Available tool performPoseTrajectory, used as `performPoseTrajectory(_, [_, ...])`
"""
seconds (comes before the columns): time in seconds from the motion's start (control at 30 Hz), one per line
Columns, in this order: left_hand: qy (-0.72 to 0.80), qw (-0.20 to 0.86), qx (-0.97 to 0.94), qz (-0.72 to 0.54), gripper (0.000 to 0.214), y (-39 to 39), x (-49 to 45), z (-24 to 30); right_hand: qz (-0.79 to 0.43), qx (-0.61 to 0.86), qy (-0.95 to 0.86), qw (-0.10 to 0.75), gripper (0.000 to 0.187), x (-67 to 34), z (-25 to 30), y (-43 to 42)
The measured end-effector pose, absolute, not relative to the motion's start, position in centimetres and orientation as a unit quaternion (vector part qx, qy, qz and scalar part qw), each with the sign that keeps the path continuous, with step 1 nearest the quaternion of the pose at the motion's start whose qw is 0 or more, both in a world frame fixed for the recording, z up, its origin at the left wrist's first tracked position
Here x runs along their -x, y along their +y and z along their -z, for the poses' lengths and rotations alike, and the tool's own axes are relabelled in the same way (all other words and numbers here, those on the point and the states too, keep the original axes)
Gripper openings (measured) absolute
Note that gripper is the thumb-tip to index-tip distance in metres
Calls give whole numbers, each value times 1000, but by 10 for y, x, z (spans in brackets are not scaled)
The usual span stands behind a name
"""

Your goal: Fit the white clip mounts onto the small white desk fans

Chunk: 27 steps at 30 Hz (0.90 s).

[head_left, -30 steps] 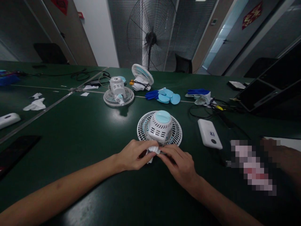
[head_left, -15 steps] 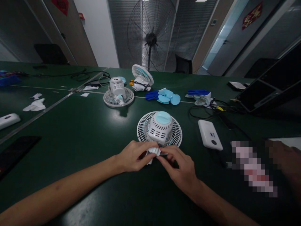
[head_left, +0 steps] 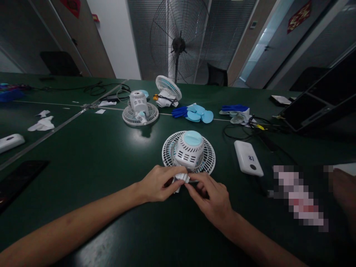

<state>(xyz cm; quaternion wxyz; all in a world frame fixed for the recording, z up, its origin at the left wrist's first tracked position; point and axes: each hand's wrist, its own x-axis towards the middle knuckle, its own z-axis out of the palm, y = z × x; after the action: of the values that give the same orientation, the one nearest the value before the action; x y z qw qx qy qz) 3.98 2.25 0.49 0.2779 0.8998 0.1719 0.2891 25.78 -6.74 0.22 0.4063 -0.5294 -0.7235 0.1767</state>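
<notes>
A small white fan (head_left: 190, 150) lies face down on its round grille in front of me, with its pale blue-capped motor housing on top. At its near edge my left hand (head_left: 162, 184) pinches a small white plastic part (head_left: 182, 177) between thumb and fingers. My right hand (head_left: 213, 194) is closed too, its thumb and fingertips meeting at the right side of the same part. The fingers hide much of it, and I cannot tell whether it is joined to the fan. Another bit of white shows below the left fingertips.
Farther back on the green table (head_left: 105, 148) are a second upturned fan (head_left: 138, 105), a tilted fan (head_left: 167, 92), light blue fan blades (head_left: 200, 113) and blue gloves (head_left: 235, 108). A white power bank (head_left: 248, 158) lies right. Someone else's hand (head_left: 345, 189) is at the right edge.
Both hands stay at the fan's near edge on the white part, with barely any shift of the fingers. The other person's hand at the right has moved slightly rightward.
</notes>
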Motion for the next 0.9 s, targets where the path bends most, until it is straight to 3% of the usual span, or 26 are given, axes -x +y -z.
performPoseTrajectory(0.07, [170,270,-902,-291,27,23,-40,-4,-222,548,-698,405,17,-257,-4,-64])
performPoseTrajectory(0.2, [171,268,-903,-290,27,23,-40,-4,-552,549,-503,376,40,-249,-11,-55])
performPoseTrajectory(0.27, [172,271,-902,-290,26,22,-40,-4,-632,531,-434,360,43,-247,-13,-53])
performPoseTrajectory(0.33, [173,271,-902,-288,26,22,-40,-4,-560,554,-479,386,37,-248,-12,-56])
performPoseTrajectory(0.47, [174,269,-902,-289,25,22,-40,-5,-255,539,-688,414,18,-255,-7,-62])
performPoseTrajectory(0.57, [169,260,-903,-296,24,22,-40,-5,-195,516,-730,404,14,-259,-2,-62])
performPoseTrajectory(0.77, [173,261,-905,-286,25,22,-40,-4,-231,527,-710,406,19,-257,-1,-59])
performPoseTrajectory(0.83, [179,252,-908,-281,26,22,-39,-4,-338,541,-653,408,26,-252,-4,-58])
performPoseTrajectory(0.9, [192,229,-915,-270,29,21,-40,-5,-525,530,-535,396,38,-246,-8,-57])
